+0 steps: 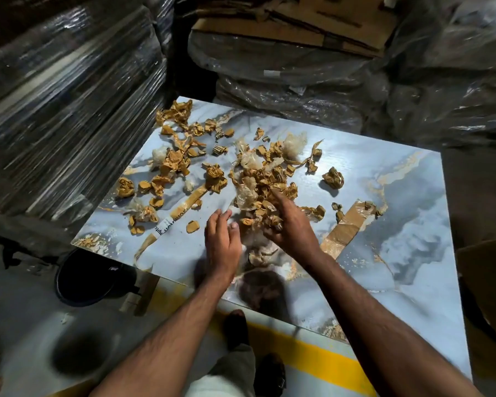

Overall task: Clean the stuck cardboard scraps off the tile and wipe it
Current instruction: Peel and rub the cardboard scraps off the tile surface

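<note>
Warehouse floor | tile [370,179] flat, long axis left-right | scraps [258,181] heaped centre

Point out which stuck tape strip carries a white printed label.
The narrow strip left of the left hand; the broad strip on the right is plain brown.

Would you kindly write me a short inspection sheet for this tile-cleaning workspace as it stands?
Surface: blue marbled tile, glossy, lying flat.
Job's things: crumpled cardboard scraps scattered over the tile; flat tape strip stuck at right; another strip at left.
Clutter: clear plastic wads among the scraps.
Hands: left hand open beside the pile; right hand gathering scraps.
Cables: nothing seen.
Surroundings: wrapped stacks at left, black bucket on the floor, yellow floor line.
</note>
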The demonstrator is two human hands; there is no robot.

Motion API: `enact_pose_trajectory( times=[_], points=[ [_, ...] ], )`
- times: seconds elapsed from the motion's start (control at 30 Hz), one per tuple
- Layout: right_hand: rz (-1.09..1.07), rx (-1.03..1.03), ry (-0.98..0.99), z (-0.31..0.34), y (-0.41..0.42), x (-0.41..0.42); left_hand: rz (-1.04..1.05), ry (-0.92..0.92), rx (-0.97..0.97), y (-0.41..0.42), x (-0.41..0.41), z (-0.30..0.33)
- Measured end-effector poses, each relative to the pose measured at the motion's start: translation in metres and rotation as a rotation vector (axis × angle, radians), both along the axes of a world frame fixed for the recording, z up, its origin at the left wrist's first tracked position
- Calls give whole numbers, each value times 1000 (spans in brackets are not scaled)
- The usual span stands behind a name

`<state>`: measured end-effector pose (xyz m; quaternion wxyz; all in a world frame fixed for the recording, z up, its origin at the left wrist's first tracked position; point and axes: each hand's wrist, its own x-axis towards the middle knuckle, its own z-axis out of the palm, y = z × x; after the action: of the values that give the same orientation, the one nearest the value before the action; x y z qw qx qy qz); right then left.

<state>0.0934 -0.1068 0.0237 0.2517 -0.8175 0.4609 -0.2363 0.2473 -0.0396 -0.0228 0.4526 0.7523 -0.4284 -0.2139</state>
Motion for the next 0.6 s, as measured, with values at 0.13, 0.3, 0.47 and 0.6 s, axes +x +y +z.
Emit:
enact_pose_trajectory(
  times=[0.13, 0.3, 0.47, 0.6],
  points=[
    [-27, 7, 53, 17, -54, 9, -12, -129, -58, -54, 8, 19],
    [-165, -65, 180, -1, -100, 36, -181, -150, 107, -117, 9, 22],
    [-216, -48, 259, -33, -114, 43, -322, -135, 321, -140, 16, -6],
    [-211, 6, 107, -47, -119, 50, -273, -17, 263, -148, 14, -23]
  ],
)
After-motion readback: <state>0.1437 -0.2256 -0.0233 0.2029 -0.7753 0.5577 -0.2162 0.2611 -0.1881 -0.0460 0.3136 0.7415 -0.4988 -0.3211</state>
